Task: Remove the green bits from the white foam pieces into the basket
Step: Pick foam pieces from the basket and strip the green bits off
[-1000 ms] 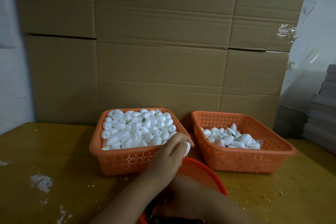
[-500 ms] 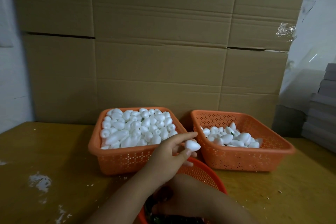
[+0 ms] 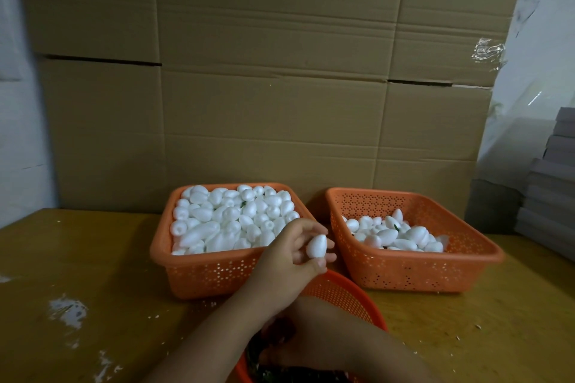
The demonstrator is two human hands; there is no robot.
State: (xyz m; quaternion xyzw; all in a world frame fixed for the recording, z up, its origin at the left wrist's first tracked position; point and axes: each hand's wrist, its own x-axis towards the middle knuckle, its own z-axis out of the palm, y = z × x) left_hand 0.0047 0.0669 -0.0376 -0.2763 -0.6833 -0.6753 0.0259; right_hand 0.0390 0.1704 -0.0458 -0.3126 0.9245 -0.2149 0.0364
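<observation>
Foam piece (image 3: 316,246) is pinched loosely in the left hand (image 3: 295,253) above the round basket (image 3: 342,292); the right hand's grip cannot be told, so it could be dropped.

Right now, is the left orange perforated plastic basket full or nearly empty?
Full. The left orange perforated plastic basket holds white egg-shaped foam pieces heaped level with its rim; no floor shows between them.
</observation>
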